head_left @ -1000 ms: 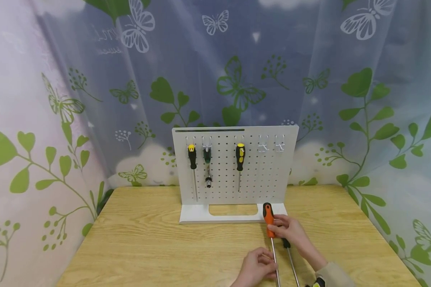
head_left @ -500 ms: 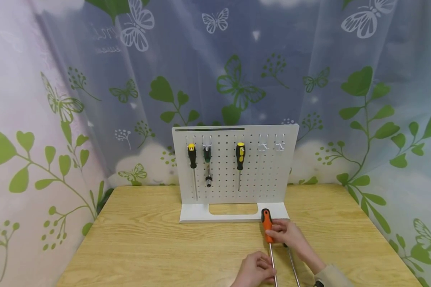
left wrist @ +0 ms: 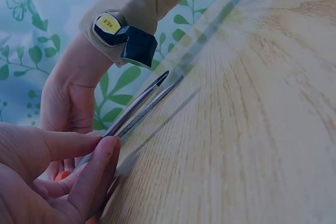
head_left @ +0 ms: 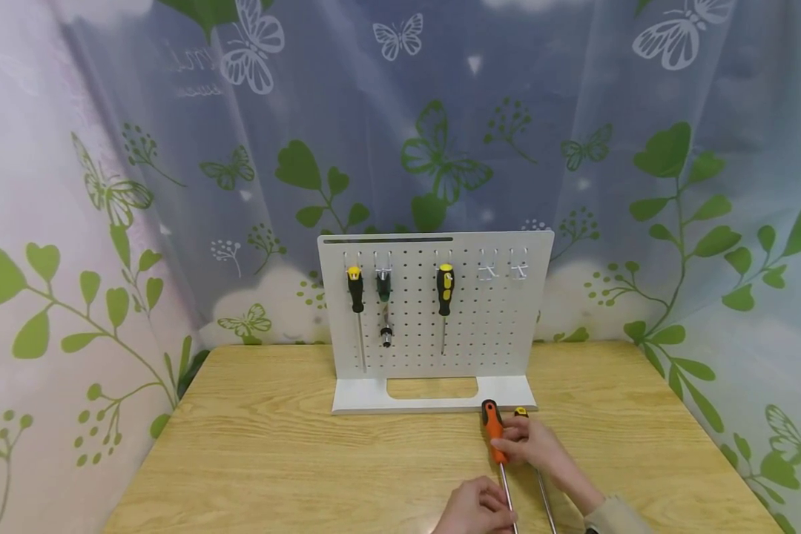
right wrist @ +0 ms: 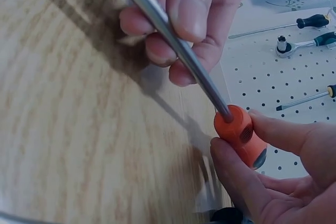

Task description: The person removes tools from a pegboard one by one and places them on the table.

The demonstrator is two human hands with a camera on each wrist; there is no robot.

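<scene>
An orange-and-black screwdriver [head_left: 494, 432] is held at a tilt above the table by both hands. My right hand [head_left: 534, 447] pinches the lower part of its orange handle [right wrist: 240, 135] between thumb and finger. Nearer me, my left hand [head_left: 475, 508] pinches the steel shaft [right wrist: 181, 51] with thumb and fingertips. Beside it on the right lies a second screwdriver [head_left: 545, 497] with a yellow-and-black handle end [head_left: 521, 411]; my right hand covers most of that handle. Both shaft tips [left wrist: 164, 76] show side by side in the left wrist view.
A white pegboard [head_left: 480, 334] stands at the back of the wooden table [head_left: 274, 460]. On it hang a black-and-yellow screwdriver [head_left: 356, 289], a ratchet wrench [head_left: 383, 285] and another yellow-and-black screwdriver [head_left: 445, 289]. Two hooks [head_left: 487, 271] at the right hold nothing.
The orange screwdriver and my right hand have come down towards me and slightly left. The second screwdriver's yellow handle end now shows past my right hand. My left hand has dropped slightly.
</scene>
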